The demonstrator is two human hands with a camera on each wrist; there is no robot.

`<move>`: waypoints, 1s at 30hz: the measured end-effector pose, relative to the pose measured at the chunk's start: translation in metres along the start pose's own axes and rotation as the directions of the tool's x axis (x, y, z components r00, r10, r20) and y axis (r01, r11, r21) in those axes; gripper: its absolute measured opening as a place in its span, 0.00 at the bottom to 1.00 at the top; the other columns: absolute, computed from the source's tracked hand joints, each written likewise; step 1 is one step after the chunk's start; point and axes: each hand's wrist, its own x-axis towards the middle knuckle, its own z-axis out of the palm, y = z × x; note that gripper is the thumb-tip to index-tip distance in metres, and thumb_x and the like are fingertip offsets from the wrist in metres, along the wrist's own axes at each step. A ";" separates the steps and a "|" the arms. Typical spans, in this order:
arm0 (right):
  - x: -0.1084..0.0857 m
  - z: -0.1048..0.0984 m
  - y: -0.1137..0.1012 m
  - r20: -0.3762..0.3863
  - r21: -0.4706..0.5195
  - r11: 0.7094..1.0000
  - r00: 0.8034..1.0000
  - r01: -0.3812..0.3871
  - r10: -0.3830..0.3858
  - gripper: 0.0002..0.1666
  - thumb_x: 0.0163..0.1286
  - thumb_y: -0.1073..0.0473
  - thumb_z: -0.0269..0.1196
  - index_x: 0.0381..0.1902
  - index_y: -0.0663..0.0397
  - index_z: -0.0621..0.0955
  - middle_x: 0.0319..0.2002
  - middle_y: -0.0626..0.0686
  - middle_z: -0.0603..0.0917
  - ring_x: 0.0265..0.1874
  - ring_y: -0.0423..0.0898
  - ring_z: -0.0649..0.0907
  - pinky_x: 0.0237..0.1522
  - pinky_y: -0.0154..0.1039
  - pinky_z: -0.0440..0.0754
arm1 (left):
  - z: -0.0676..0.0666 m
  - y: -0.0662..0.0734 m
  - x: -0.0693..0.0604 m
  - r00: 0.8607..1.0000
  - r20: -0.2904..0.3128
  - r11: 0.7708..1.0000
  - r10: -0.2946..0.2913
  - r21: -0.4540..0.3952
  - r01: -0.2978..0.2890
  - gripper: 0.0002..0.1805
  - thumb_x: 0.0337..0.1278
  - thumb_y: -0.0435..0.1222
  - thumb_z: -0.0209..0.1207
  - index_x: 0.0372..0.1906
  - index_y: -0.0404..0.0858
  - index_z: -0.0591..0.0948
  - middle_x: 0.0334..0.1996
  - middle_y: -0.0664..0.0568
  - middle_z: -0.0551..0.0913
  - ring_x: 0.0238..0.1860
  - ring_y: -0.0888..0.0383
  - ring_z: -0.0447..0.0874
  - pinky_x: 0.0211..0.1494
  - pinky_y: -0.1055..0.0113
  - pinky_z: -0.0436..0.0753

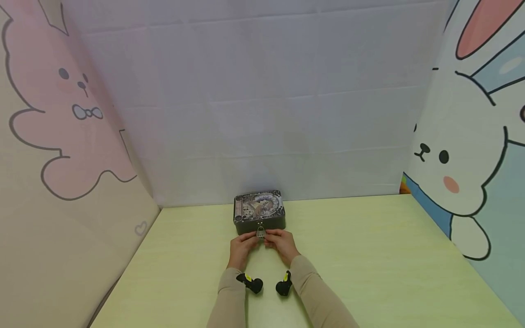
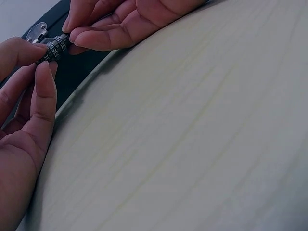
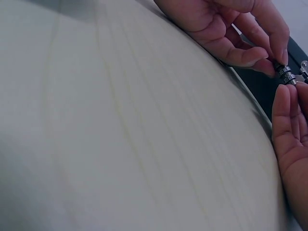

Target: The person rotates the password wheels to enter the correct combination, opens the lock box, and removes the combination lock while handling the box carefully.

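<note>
A dark tin box (image 1: 259, 209) with an ornate printed lid sits against the back wall. From the clasp on its front hangs a small metal combination padlock (image 1: 260, 233). My left hand (image 1: 242, 249) pinches one end of the padlock between thumb and fingers. At the opposite end, my right hand (image 1: 283, 245) holds it with its fingertips. The left wrist view shows the numbered dials of the padlock (image 2: 54, 48) between both hands, beside the silver clasp (image 2: 37, 32). Fingertips partly cover the dials in the right wrist view, and the set digits cannot be read.
The box stands on a pale yellow-green table (image 1: 369, 255) that meets a white cloth backdrop (image 1: 270, 114). Side panels with a pink cartoon rabbit (image 1: 61, 114) and a white one (image 1: 459, 173) flank it. Black wrist cameras are worn at both sleeves.
</note>
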 end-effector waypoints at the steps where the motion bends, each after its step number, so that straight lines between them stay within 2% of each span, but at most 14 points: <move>1: 0.000 0.000 0.000 0.003 0.002 1.000 1.000 0.001 -0.001 0.19 0.68 0.74 0.61 0.54 0.83 0.75 0.33 0.53 0.84 0.27 0.40 0.85 0.35 0.32 0.85 | 0.000 0.000 0.001 1.000 -0.004 1.000 -0.003 0.000 0.003 0.16 0.55 0.22 0.64 0.48 0.17 0.81 0.41 0.37 0.86 0.30 0.58 0.83 0.37 0.68 0.85; 3: -0.002 0.000 -0.003 0.013 0.002 1.000 1.000 -0.002 0.002 0.19 0.68 0.74 0.61 0.55 0.84 0.75 0.34 0.53 0.84 0.28 0.40 0.85 0.37 0.34 0.86 | 0.000 -0.001 0.001 1.000 -0.011 1.000 -0.008 -0.003 0.008 0.16 0.55 0.22 0.64 0.48 0.17 0.81 0.39 0.38 0.87 0.29 0.58 0.83 0.36 0.68 0.84; 10: -0.020 0.006 -0.027 0.046 -0.003 1.000 0.999 0.006 -0.006 0.19 0.69 0.75 0.59 0.54 0.86 0.74 0.36 0.56 0.85 0.30 0.42 0.85 0.42 0.40 0.87 | -0.004 -0.031 0.023 0.999 -0.038 1.000 -0.018 -0.025 0.017 0.15 0.54 0.23 0.65 0.47 0.18 0.82 0.32 0.46 0.87 0.27 0.61 0.82 0.32 0.72 0.83; 14: -0.019 0.005 -0.026 0.048 -0.002 1.000 0.999 0.007 -0.007 0.19 0.69 0.75 0.59 0.54 0.86 0.73 0.37 0.58 0.85 0.30 0.43 0.85 0.43 0.40 0.86 | -0.004 -0.033 0.025 0.999 -0.046 0.999 -0.025 -0.030 0.024 0.15 0.54 0.24 0.66 0.47 0.19 0.83 0.34 0.45 0.87 0.25 0.61 0.82 0.31 0.72 0.83; 20: -0.018 0.005 -0.026 0.044 0.000 1.000 0.999 -0.001 0.001 0.19 0.69 0.75 0.59 0.55 0.86 0.74 0.36 0.55 0.84 0.30 0.42 0.85 0.42 0.39 0.86 | -0.007 -0.031 0.023 0.999 -0.010 0.996 -0.040 -0.075 0.039 0.17 0.58 0.24 0.63 0.50 0.17 0.80 0.37 0.44 0.87 0.30 0.60 0.83 0.35 0.69 0.85; 27: -0.017 0.005 -0.025 0.045 0.012 1.000 0.999 -0.002 0.001 0.20 0.69 0.75 0.59 0.55 0.87 0.73 0.36 0.55 0.85 0.29 0.41 0.85 0.41 0.37 0.86 | -0.008 -0.030 0.021 0.999 -0.029 0.998 -0.030 0.056 0.032 0.17 0.51 0.26 0.66 0.49 0.24 0.85 0.36 0.47 0.88 0.32 0.61 0.81 0.36 0.72 0.80; 30: -0.017 0.005 -0.024 0.044 0.010 1.000 0.999 -0.006 0.005 0.20 0.69 0.75 0.59 0.55 0.87 0.73 0.36 0.55 0.85 0.29 0.41 0.85 0.41 0.37 0.86 | -0.008 -0.030 0.021 1.000 -0.027 0.998 -0.016 0.059 0.017 0.18 0.50 0.26 0.68 0.48 0.25 0.85 0.38 0.46 0.88 0.33 0.60 0.81 0.36 0.72 0.80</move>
